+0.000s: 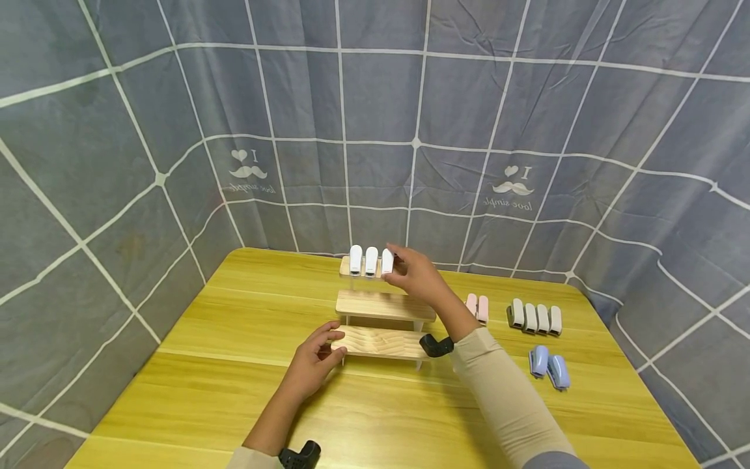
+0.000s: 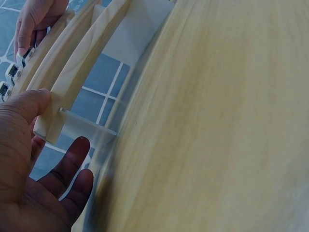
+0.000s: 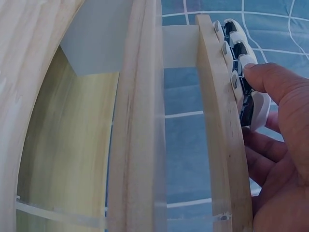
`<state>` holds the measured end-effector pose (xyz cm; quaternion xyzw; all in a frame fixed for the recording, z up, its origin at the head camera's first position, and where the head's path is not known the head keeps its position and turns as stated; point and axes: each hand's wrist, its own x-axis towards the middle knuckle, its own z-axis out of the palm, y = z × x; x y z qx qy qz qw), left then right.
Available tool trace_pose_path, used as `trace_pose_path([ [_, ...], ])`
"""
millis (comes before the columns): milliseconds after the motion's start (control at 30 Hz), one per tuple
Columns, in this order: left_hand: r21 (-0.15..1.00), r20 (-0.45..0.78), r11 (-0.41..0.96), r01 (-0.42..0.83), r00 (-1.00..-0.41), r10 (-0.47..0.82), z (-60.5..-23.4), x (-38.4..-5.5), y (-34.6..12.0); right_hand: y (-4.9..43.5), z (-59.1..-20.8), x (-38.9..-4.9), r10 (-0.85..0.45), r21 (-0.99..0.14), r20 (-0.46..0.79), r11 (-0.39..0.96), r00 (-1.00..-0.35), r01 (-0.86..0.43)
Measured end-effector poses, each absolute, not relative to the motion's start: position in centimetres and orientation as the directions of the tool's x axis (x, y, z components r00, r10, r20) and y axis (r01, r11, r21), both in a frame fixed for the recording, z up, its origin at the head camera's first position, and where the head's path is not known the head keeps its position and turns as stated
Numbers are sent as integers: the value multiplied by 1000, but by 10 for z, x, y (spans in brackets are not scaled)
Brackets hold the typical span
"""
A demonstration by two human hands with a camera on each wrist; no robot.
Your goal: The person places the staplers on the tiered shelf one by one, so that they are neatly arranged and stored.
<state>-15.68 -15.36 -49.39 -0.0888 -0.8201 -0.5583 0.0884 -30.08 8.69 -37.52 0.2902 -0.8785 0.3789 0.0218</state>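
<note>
A three-step wooden display stand [image 1: 381,342] with clear supports is on the table. Three white mini staplers line up on its top step: one at the left [image 1: 355,259], one in the middle [image 1: 372,262] and one at the right [image 1: 387,261]. My right hand [image 1: 418,277] pinches the rightmost stapler, thumb on its near side, while that stapler [image 3: 260,108] rests against the top board in the right wrist view. At the left end of the lowest step, my left hand [image 1: 313,361] grips the board, thumb on top [image 2: 36,102] and the lower fingers spread loosely.
Right of the stand are pink staplers [image 1: 483,309], partly hidden by the right arm. Farther right stands a row of several off-white staplers [image 1: 543,319], with two blue staplers [image 1: 539,360] nearer me. A grey checked curtain [image 1: 381,163] hangs behind the wooden table [image 1: 234,384].
</note>
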Motion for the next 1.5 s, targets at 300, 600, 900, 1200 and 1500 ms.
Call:
trace_pose_path([
  [300,902,245,357,244,-969,42,-495,-157,-153,86,-377,-301,-478,-685,266,518,-837,-513],
  [600,905,239,353,238,-970,42,-494,-156,-152,83,-376,-298,-453,-679,304,514,-838,-524],
  [900,903,248,350,249,-968,49,-496,-156,-152,85,-373,-296,-452,-683,278,527,-847,-506],
  [1200,904,264,336,265,-963,51,-495,-157,-151,96,-374,-289,-440,-672,300,532,-846,-515],
  [1500,899,259,356,256,-965,40,-494,-156,-152,114,-371,-278,-423,-687,308,520,-852,-507],
])
